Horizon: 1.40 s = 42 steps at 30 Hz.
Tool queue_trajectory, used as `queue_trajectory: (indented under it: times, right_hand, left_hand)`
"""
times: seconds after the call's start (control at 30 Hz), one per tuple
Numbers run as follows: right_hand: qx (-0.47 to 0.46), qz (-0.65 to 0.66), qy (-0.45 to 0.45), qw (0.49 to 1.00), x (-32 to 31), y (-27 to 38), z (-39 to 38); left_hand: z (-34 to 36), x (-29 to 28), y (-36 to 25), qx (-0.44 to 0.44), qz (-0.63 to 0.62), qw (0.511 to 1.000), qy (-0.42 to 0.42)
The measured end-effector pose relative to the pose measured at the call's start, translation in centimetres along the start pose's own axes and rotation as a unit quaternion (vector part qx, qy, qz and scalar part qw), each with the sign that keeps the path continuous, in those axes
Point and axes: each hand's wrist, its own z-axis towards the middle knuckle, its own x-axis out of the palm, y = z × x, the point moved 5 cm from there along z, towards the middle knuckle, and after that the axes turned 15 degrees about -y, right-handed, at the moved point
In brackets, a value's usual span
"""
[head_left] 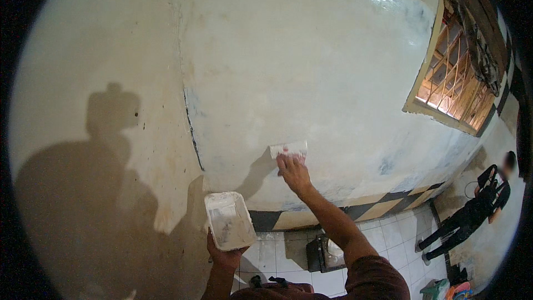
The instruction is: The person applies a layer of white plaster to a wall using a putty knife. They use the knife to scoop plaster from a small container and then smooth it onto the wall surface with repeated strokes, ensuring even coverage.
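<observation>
My right hand (291, 173) grips a wide putty spreader (288, 147) with a pale blade and a reddish part, held against the off-white wall (300, 78). The wall has pale bluish and grey patches. My left hand (225, 253) holds a white rectangular plastic tub (227, 219) from beneath, smeared inside with pale paste and grey marks. The tub is near the corner, where a dark crack runs down between the two walls.
A barred window (447, 75) is at upper right. A person (472, 208) in dark clothes stands at the right. A checkered band (377, 205) runs low along the wall. On the tiled floor (394, 230) are a dark box (315, 255) and coloured bags (438, 291).
</observation>
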Motion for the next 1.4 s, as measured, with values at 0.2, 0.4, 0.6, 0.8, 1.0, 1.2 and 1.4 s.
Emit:
queue_trajectory:
  times: [0.2,0.4,0.6,0.8,1.0,1.2,1.4]
  right_hand:
    - [0.504,0.487,-0.180,0.690,-4.3,-4.1,-1.9]
    - [0.653,0.674,-0.197,0.284,-5.7,-2.5,2.4]
    - [0.703,0.640,-0.213,0.226,-0.9,-2.2,3.0]
    - [0.699,0.621,-0.243,0.258,1.0,-2.9,14.1]
    - [0.638,0.571,-0.277,0.436,-5.5,-9.3,24.6]
    - [0.514,0.715,-0.383,0.278,-12.7,-6.4,20.9]
    - [0.727,0.614,-0.184,0.246,-2.2,1.2,9.0]
  left_hand:
    - [0.0,0.3,0.6,-0.005,-0.029,1.000,0.004]
    - [-1.0,0.9,0.9,-0.010,0.063,0.997,-0.046]
    - [-1.4,0.5,1.3,0.007,0.091,0.993,-0.077]
    - [-1.8,0.8,0.3,0.018,0.072,0.996,-0.039]
    - [-3.1,2.6,0.2,0.031,0.108,0.993,-0.023]
    - [-2.2,1.1,0.6,0.029,0.055,0.997,-0.036]
    - [-1.9,0.4,0.2,0.023,0.070,0.995,-0.068]
